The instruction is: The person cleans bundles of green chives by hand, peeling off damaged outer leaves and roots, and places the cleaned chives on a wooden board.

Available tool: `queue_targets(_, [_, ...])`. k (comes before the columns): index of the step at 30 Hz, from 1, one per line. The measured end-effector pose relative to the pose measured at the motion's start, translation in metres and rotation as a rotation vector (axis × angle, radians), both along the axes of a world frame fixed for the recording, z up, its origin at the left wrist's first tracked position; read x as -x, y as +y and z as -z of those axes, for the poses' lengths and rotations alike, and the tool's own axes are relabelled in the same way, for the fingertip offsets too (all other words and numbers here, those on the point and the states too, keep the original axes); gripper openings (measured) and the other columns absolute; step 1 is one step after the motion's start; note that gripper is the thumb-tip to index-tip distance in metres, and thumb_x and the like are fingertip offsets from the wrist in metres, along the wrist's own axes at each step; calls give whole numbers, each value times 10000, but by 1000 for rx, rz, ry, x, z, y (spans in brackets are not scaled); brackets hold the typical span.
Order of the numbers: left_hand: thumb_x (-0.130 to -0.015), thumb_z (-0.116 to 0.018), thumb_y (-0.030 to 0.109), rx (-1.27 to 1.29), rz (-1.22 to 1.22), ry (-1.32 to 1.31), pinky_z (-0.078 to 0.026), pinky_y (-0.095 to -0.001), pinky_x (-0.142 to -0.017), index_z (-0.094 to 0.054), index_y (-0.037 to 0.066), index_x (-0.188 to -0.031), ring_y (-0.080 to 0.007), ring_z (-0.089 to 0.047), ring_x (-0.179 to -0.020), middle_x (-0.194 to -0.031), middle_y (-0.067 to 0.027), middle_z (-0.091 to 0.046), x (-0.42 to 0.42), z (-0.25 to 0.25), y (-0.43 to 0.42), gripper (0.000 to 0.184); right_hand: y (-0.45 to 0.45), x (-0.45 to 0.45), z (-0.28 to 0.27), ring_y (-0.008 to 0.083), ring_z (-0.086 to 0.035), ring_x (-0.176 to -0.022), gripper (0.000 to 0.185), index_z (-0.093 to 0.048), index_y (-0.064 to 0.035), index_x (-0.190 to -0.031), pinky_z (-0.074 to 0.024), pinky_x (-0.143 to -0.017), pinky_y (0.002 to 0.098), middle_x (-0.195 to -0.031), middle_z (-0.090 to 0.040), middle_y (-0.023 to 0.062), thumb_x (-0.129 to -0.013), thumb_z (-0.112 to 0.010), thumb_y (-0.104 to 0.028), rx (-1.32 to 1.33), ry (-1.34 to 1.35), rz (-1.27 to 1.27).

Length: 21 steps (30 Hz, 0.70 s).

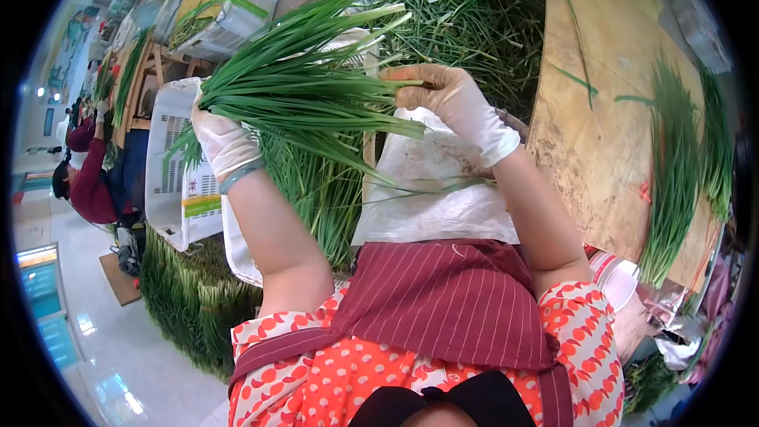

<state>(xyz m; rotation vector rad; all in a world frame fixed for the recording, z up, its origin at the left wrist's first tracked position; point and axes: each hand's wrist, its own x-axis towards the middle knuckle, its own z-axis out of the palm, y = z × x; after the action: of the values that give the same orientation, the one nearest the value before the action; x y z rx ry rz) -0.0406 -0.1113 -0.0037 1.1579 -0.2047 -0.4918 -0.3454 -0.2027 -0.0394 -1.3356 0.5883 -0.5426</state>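
My left hand (219,138), in a white glove, is closed around a loose bunch of green garlic chives (296,87). The blades fan out to the right, their pale cut ends toward the upper right. At the right side of the bunch, my right hand (455,103), in a white glove with brown-stained fingertips, pinches at the end of a few chives. Below the bunch, more chives (316,190) lie in a white crate. A soiled whitish sheet (435,182) covers my lap.
A heap of loose chive leaves (466,24) lies ahead. To the right is a wooden board (593,134) with bundled chives (672,166). A white plastic crate (178,174) stands left, above stacked chives (194,300). Another person (91,170) works at far left.
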Motion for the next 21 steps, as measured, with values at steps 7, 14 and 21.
queue_targets(7, [-892,-324,163,24,47,-76,-482,-409,-828,-545,-64,-1012,-315,-591,-880,-998,-208,-600,-27,16,6,339,-3,6,-9,66,-554,-733,298,-588,-34,-1129,-465,-721,210,-982,-637,39,-837,-610,-90,-164,-220,184])
queue_targets(14, [-881,-313,169,78,-55,-20,-460,-439,-842,-539,-57,-991,-336,-576,-897,-1001,-221,-591,-65,31,20,337,-68,75,-27,110,-567,-719,221,-587,8,-1070,-486,-754,243,-823,-611,26,-880,-542,-95,-100,-536,643])
queue_targets(21, [-883,-313,176,72,-79,20,-453,-422,-850,-543,-46,-994,-323,-573,-907,-1006,-208,-594,-52,23,25,339,-95,70,27,143,-587,-816,313,-563,-51,-1153,-477,-802,258,-943,-628,65,-867,-588,-176,298,-143,975])
